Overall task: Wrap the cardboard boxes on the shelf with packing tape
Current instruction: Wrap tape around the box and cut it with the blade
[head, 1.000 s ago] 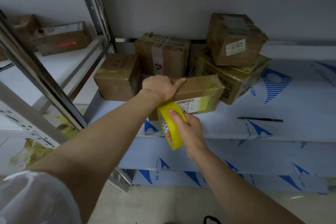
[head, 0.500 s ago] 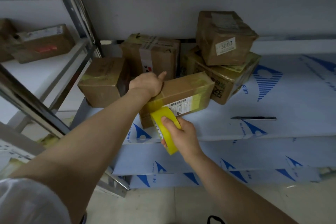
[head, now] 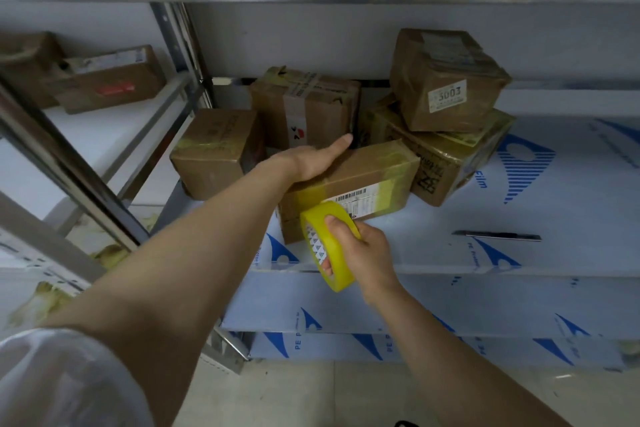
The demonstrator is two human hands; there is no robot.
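Note:
A long cardboard box with yellowish tape bands and a barcode label lies near the shelf's front edge. My left hand rests flat on the box's top left end, thumb stretched toward the back. My right hand grips a yellow roll of packing tape, fingers through its core, just below the box's front face. A strip of tape runs from the roll up onto the box front.
Several more cardboard boxes stand behind and to the right, one labelled 3003 stacked on another. A black utility knife lies on the white shelf to the right. A steel upright and a neighbouring shelf with boxes are at left.
My left hand has flattened on the box top, its thumb now stretched out. The box has turned slightly and the tape roll has come down off its front face.

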